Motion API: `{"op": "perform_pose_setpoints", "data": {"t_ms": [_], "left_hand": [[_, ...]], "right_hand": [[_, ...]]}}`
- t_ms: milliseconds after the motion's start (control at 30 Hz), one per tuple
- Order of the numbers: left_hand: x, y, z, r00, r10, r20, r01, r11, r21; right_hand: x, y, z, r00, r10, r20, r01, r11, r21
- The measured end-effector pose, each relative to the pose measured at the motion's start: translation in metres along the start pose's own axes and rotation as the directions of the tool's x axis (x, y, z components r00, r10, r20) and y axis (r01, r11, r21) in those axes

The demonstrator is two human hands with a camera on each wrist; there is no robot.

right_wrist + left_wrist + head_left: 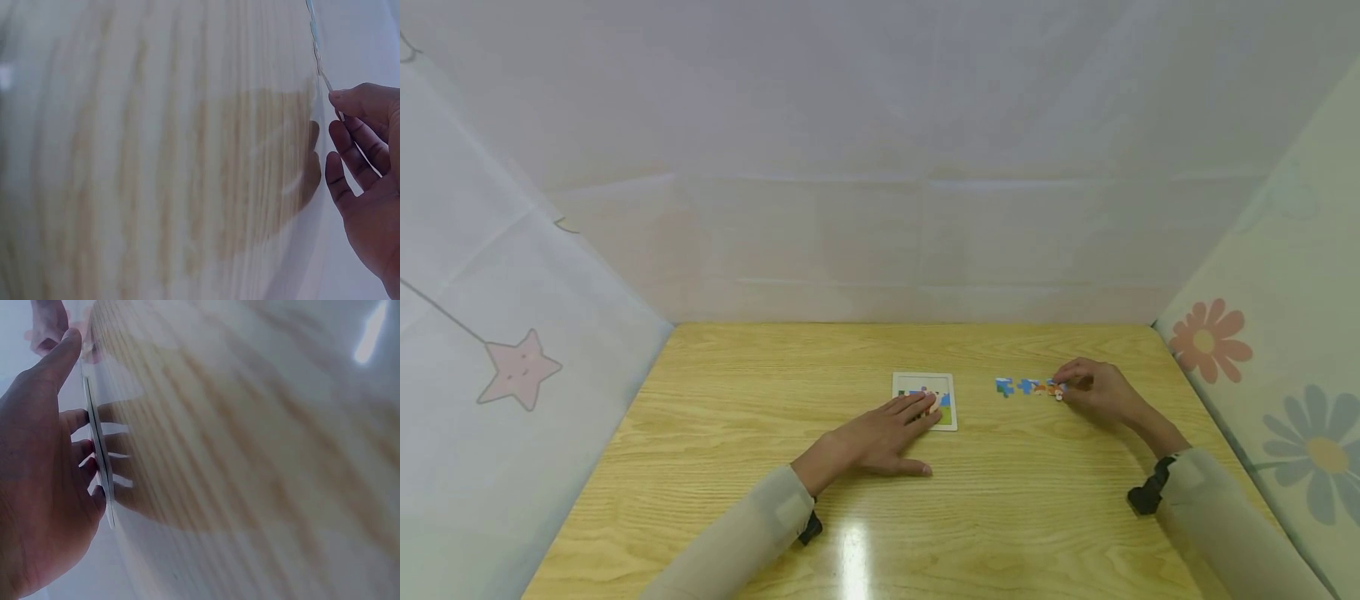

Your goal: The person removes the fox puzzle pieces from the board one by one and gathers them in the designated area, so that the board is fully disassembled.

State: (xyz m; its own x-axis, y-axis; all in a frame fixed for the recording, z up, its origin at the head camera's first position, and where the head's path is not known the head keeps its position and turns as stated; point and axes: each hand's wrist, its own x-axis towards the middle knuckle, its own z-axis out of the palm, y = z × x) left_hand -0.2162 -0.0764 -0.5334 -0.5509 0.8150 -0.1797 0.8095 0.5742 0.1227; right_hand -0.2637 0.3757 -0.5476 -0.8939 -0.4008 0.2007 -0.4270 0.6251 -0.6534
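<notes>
My left hand (887, 435) rests with outstretched fingers on a white-framed puzzle board (947, 380), covering part of its colourful picture. In the left wrist view the fingertips lie on the thin board (100, 450) from the side. Over to the right, my right hand (1101, 392) pinches a jigsaw piece (1057, 391) between thumb and finger. The right wrist view shows that piece (326, 81) edge-on, tilted up at the thumb tip. Just left of it, loose jigsaw pieces (1032, 387) lie in a row, with a blue and green piece (1003, 386) at the end.
The wooden table (760, 375) has pale cloth walls (820, 242) at its back and both sides. A black wrist strap (1146, 497) shows on the right arm. Light glares off the table's front (853, 558).
</notes>
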Motion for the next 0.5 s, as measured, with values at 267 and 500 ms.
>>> {"op": "perform_pose_setpoints", "data": {"t_ms": [267, 500], "left_hand": [[-0.0005, 0.0005, -0.0023, 1.000, -0.005, -0.002, 0.005, 1.000, -0.016], [-0.0006, -0.0003, -0.0029, 1.000, -0.001, -0.006, 0.000, 1.000, -0.022]], "right_hand": [[-0.0016, -0.0004, -0.0029, 0.998, 0.064, 0.029, -0.063, 0.998, -0.014], [-0.0011, -0.0011, -0.0039, 0.997, 0.069, 0.047, -0.068, 0.997, -0.025]]}}
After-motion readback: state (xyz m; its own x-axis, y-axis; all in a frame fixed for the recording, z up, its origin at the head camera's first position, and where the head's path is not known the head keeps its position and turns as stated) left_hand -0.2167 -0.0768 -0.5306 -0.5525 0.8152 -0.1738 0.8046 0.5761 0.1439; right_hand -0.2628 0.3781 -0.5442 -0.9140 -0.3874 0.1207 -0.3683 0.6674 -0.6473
